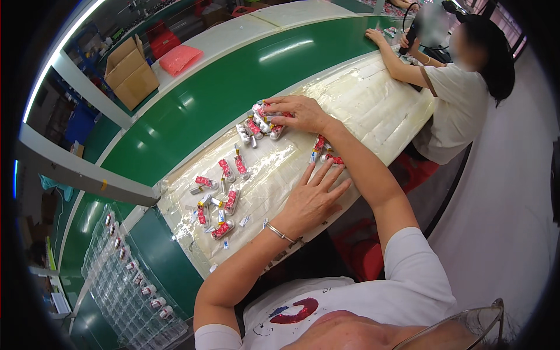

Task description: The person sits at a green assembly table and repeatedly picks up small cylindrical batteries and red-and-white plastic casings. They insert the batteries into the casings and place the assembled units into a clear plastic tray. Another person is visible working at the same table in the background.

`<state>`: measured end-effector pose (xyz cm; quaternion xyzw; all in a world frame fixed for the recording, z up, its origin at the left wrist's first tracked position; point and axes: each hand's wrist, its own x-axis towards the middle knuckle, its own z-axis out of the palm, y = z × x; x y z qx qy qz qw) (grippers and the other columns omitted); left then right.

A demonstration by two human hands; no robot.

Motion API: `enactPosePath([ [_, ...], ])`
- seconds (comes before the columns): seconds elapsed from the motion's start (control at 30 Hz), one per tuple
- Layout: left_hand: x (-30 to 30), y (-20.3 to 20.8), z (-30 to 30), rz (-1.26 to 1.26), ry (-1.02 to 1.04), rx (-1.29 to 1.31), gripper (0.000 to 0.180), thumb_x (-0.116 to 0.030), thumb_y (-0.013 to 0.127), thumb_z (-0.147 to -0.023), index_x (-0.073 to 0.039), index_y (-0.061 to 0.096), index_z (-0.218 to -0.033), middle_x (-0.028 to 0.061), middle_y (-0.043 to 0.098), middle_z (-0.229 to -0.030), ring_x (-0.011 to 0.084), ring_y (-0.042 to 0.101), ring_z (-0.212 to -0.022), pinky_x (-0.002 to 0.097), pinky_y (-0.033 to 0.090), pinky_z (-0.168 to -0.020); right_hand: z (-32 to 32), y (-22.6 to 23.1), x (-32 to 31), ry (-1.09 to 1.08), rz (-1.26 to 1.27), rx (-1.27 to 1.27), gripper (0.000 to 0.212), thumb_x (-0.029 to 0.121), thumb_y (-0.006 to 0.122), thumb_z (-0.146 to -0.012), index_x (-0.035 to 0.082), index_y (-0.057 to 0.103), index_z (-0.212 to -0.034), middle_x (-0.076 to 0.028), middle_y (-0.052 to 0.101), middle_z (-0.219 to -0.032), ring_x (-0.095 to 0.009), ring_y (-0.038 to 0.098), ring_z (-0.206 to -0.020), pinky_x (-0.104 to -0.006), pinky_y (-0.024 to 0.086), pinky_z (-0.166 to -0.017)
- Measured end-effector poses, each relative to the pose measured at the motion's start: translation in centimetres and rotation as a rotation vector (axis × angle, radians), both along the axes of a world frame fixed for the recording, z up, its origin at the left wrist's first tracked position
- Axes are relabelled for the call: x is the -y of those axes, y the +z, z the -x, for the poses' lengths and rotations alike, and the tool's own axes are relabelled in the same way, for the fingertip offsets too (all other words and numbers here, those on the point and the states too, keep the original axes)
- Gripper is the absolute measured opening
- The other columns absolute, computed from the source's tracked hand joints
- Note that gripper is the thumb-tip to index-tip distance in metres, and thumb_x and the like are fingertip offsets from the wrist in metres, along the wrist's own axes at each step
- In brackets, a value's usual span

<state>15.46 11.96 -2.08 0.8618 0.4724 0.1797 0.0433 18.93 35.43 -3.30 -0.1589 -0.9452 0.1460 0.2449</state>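
My right hand (pixel 300 114) reaches across the table and rests its stretched fingers over a pile of small white-and-pink parts (pixel 255 128). Some of these have silver, yellow-ended pieces attached. What lies beneath the fingers is partly hidden. Nearer to me, my left hand (pixel 312 198) lies open, fingers spread, with a metal bracelet (pixel 280 232) at the wrist. Its fingertips are close to a pink-and-white part (pixel 332 159) and another pink part (pixel 318 146). Several similar parts (pixel 231 201) are scattered to the left, among small white-and-blue slips (pixel 244 220).
A clear compartment tray (pixel 125 291) at the lower left holds a row of parts along one edge. A grey post (pixel 87 166) stands beside the film-covered work surface (pixel 373 96). Behind runs a green belt (pixel 233 76). Another person (pixel 455 111) works at the far right.
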Motion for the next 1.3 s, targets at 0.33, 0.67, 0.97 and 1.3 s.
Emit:
enactPosePath([
  [0.33,5.2,0.6,4.9,0.030,0.209,0.039,0.049,-0.032,0.071,-0.085,-0.016,0.061,-0.129,0.0091,0.046,-0.145,0.0305,0.032,-0.144,0.0529,0.024,-0.119,7.7,1.1,10.5,0.414,0.396,-0.049,0.029,0.029,0.071,-0.089,0.013,0.074,-0.113,-0.007,0.063,-0.132,-0.024,0.062,-0.116,-0.0369,0.050,-0.097],
  [0.67,12.0,1.1,12.7,-0.043,0.519,0.058,0.042,-0.024,0.073,-0.084,-0.017,0.066,-0.125,0.0051,0.052,-0.145,0.0291,0.037,-0.143,0.0513,0.023,-0.119,4.7,4.2,10.2,0.305,0.543,-0.266,0.022,0.014,0.070,-0.090,0.006,0.074,-0.110,-0.007,0.073,-0.104,-0.017,0.067,-0.095,-0.0299,0.052,-0.088],
  [0.97,14.1,0.6,12.9,0.050,0.708,-0.033,0.069,-0.054,0.063,-0.088,-0.022,0.048,-0.147,0.0045,0.032,-0.160,0.0305,0.024,-0.149,0.0524,0.016,-0.121,-0.4,2.4,12.8,0.286,0.313,0.027,0.030,0.002,0.067,-0.083,0.007,0.070,-0.113,-0.007,0.064,-0.118,-0.024,0.059,-0.114,-0.0352,0.048,-0.099],
  [1.3,12.6,0.4,15.9,-0.124,0.754,0.231,0.061,-0.042,0.066,-0.092,-0.015,0.051,-0.144,0.0074,0.042,-0.154,0.0279,0.035,-0.145,0.0452,0.024,-0.119,1.0,4.2,13.8,0.360,0.526,-0.032,0.023,0.010,0.073,-0.086,0.006,0.073,-0.108,-0.006,0.070,-0.090,-0.020,0.064,-0.083,-0.0309,0.050,-0.078],
])
